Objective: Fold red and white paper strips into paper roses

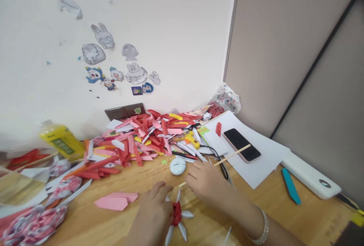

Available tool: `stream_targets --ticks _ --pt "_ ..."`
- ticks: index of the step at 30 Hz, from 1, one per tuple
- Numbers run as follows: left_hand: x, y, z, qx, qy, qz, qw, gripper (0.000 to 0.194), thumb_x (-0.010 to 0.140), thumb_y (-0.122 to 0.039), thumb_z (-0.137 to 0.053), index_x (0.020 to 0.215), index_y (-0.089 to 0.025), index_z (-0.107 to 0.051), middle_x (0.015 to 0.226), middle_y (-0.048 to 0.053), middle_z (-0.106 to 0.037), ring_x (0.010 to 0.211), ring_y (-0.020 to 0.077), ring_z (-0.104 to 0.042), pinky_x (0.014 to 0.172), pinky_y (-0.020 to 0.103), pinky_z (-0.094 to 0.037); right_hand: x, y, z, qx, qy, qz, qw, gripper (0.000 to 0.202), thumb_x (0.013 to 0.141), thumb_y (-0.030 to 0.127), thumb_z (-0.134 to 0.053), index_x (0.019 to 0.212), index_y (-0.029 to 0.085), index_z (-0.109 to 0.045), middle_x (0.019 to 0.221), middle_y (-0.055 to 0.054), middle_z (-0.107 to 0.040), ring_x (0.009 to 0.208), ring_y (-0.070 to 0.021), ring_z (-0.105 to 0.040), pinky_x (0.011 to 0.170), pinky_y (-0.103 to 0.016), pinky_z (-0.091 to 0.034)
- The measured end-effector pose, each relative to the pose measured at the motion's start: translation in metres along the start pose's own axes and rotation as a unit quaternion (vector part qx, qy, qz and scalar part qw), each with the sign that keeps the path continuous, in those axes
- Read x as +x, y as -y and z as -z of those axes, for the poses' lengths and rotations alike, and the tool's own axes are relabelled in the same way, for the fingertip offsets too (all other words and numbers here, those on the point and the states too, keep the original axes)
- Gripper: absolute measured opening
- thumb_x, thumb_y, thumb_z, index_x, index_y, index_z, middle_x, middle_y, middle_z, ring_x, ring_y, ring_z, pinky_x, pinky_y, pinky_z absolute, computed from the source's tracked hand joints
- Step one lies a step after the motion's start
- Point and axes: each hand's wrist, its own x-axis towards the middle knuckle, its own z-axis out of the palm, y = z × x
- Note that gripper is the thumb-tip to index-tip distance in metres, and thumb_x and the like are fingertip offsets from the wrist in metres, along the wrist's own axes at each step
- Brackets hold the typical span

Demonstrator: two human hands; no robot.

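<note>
A folded-paper flower (177, 213) with a red centre and several pointed white petals lies low on the wooden table. My left hand (155, 210) has its fingers curled over the flower's left side, hiding some petals. Above and right of the flower, my right hand (207, 182) is closed around a thin wooden stick (234, 154). One end of the stick pokes out near the flower's top petal, and the other reaches over the phone. A white rounded mouse-like object (178, 166) sits just beyond my hands. Folded pink paper (116, 201) lies left of my left hand.
Red, pink, white and yellow folded strips (148, 132) are heaped along the wall. A yellow glue gun (192, 139) lies among them. At the right are a phone (241, 144) on white paper (257, 170), a long white device (309, 175) and a teal strip (291, 186). A yellow bottle (63, 139) stands left.
</note>
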Motion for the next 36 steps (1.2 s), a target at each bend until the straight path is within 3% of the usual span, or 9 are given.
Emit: stream_targets --ticks 12,16,18,20,23,26,31,34,36 --pt "0.006 -0.011 0.017 -0.055 0.045 0.007 0.997 0.022 0.068 -0.002 -0.063 0.053 -0.018 -0.061 0.104 0.008 -0.072 0.101 0.0299 -0.063 0.077 0.041 -0.052 -0.003 0.001 0.003 0.027 0.034 -0.008 0.999 0.020 0.092 0.011 -0.050 0.073 0.017 -0.056 0.075 -0.005 -0.057 0.072 -0.0199 -0.047 0.059 -0.031 -0.031" --pt "-0.001 -0.012 0.028 -0.072 0.020 0.031 0.997 0.005 0.072 -0.014 -0.067 0.072 -0.019 -0.064 0.100 0.010 -0.070 0.094 0.0285 -0.064 0.078 0.042 -0.053 -0.004 0.000 -0.003 0.044 0.065 -0.043 0.996 0.018 0.092 0.012 -0.050 0.077 0.016 -0.059 0.077 -0.005 -0.059 0.075 -0.0198 -0.050 0.062 -0.030 -0.034" --pt "-0.009 -0.011 0.028 -0.099 -0.016 0.051 0.994 0.016 0.072 -0.020 -0.069 0.087 -0.019 -0.063 0.099 0.010 -0.069 0.090 0.0262 -0.065 0.077 0.039 -0.053 -0.005 0.000 -0.007 0.050 0.075 -0.059 0.994 0.015 0.092 0.015 -0.052 0.079 0.016 -0.060 0.080 -0.006 -0.061 0.077 -0.0201 -0.052 0.064 -0.030 -0.036" --pt "-0.020 -0.010 0.020 -0.116 -0.048 0.063 0.990 0.033 0.071 -0.023 -0.071 0.101 -0.018 -0.059 0.100 0.010 -0.068 0.090 0.0265 -0.065 0.077 0.040 -0.054 -0.005 0.001 -0.010 0.053 0.082 -0.075 0.992 0.013 0.091 0.015 -0.055 0.080 0.016 -0.061 0.082 -0.006 -0.062 0.079 -0.0206 -0.054 0.066 -0.030 -0.038" --pt "-0.035 -0.014 -0.006 -0.090 -0.079 0.068 0.991 0.058 0.064 -0.027 -0.076 0.116 -0.013 -0.053 0.113 0.019 -0.066 0.103 0.0341 -0.063 0.085 0.047 -0.054 -0.005 0.003 -0.014 0.056 0.085 -0.123 0.987 0.010 0.090 0.012 -0.055 0.088 0.017 -0.063 0.088 -0.006 -0.065 0.083 -0.0208 -0.057 0.071 -0.030 -0.040" --pt "-0.044 -0.019 -0.031 -0.044 -0.095 0.077 0.992 0.078 0.071 -0.041 -0.073 0.133 -0.007 -0.039 0.128 0.027 -0.057 0.118 0.0403 -0.055 0.090 0.053 -0.051 -0.002 0.006 -0.020 0.058 0.084 -0.179 0.979 0.019 0.091 0.008 -0.050 0.101 0.017 -0.063 0.091 -0.007 -0.066 0.084 -0.0208 -0.058 0.073 -0.030 -0.041" --pt "-0.048 -0.014 -0.047 0.037 -0.130 0.105 0.985 0.087 0.083 -0.058 -0.054 0.143 -0.003 -0.024 0.135 0.032 -0.049 0.129 0.0451 -0.043 0.095 0.058 -0.045 0.000 0.011 -0.026 0.089 0.090 -0.196 0.972 0.020 0.087 0.006 -0.053 0.100 0.015 -0.065 0.091 -0.008 -0.067 0.084 -0.0214 -0.060 0.073 -0.030 -0.043" --pt "-0.050 -0.009 -0.049 0.069 -0.160 0.120 0.977 0.086 0.085 -0.064 -0.045 0.141 0.000 -0.030 0.134 0.033 -0.049 0.130 0.0473 -0.040 0.096 0.060 -0.042 0.000 0.016 -0.026 0.115 0.088 -0.165 0.976 0.015 0.085 0.009 -0.057 0.097 0.016 -0.065 0.097 -0.008 -0.065 0.090 -0.0207 -0.057 0.075 -0.030 -0.042" --pt "-0.050 -0.009 -0.050 0.081 -0.163 0.112 0.977 0.081 0.086 -0.063 -0.042 0.136 0.001 -0.038 0.133 0.033 -0.050 0.130 0.0480 -0.038 0.096 0.059 -0.041 -0.002 0.021 -0.026 0.130 0.093 -0.136 0.978 0.009 0.087 0.013 -0.057 0.085 0.016 -0.065 0.089 -0.006 -0.064 0.086 -0.0195 -0.056 0.071 -0.028 -0.041"
